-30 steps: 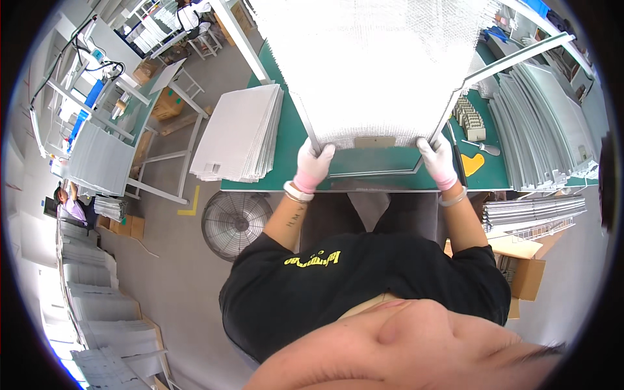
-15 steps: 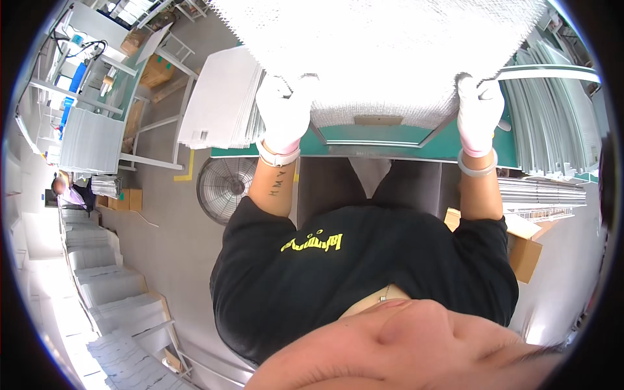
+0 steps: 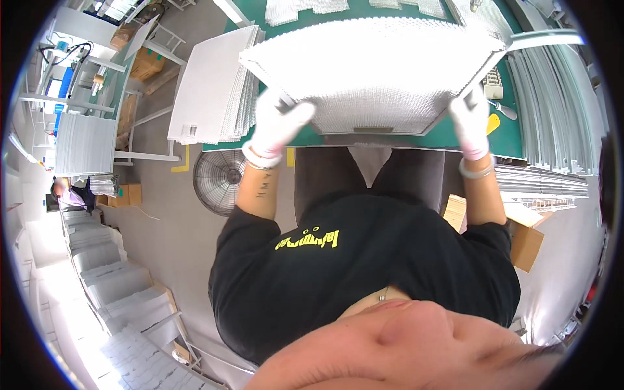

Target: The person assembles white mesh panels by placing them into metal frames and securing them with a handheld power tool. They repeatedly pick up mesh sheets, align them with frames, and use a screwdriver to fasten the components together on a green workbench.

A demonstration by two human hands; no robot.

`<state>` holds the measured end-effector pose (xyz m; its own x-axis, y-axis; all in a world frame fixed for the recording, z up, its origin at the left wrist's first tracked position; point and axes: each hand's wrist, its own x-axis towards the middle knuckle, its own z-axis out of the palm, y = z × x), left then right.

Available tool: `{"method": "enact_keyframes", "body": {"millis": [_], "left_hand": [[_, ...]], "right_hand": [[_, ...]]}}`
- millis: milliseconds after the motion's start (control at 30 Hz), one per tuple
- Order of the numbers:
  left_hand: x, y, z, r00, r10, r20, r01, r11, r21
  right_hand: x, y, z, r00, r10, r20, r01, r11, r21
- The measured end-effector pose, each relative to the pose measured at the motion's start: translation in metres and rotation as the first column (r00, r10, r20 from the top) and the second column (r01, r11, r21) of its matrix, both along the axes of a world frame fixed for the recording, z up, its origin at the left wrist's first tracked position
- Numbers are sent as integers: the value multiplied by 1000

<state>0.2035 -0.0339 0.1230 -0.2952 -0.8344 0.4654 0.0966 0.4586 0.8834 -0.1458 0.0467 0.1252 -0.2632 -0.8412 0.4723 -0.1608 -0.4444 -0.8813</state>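
A silvery mesh filter panel (image 3: 377, 78) with a thin frame is tilted above the green worktable (image 3: 512, 142), its near edge close to the table's front. My left hand (image 3: 278, 127), in a white glove, holds the panel's left side, with the thumb stretched along the near corner and the other fingers partly hidden. At the right side, my gloved right hand (image 3: 469, 123) grips the frame edge. Beside that hand lie a screwdriver with a pale handle (image 3: 507, 110) and a small yellow object (image 3: 493, 123).
Mesh sheets (image 3: 211, 84) are stacked left of the panel; long metal-edged panels (image 3: 552, 104) stand at the right. More mesh pieces (image 3: 305, 8) lie at the table's far side. A floor fan (image 3: 224, 182) is below the left edge, a cardboard box (image 3: 526, 247) at lower right.
The panel has come down and looks smaller, uncovering the table's far side and the tools at right. Both hands have shifted slightly left and toward me with it.
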Motion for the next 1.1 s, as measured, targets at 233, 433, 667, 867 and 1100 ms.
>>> {"method": "enact_keyframes", "body": {"millis": [233,433,667,867,1100], "left_hand": [[-5,8,61,976,98,-196,-142,965,-222],[-5,38,44,833,-535,-142,454,807,-377],[-9,11,-40,652,-322,687,549,825,-135],[-1,-5,-55,520,-352,778,617,785,-57],[-15,-44,-11,-109,-237,965,564,785,256]], "right_hand": [[-22,-18,63,893,-179,-413,107,976,-192],[17,39,72,967,233,-99,-253,907,-337],[34,75,60,887,410,-211,-460,753,-471],[36,78,54,893,404,-199,-444,719,-535],[28,81,51,914,372,-162,-395,726,-563]]}}
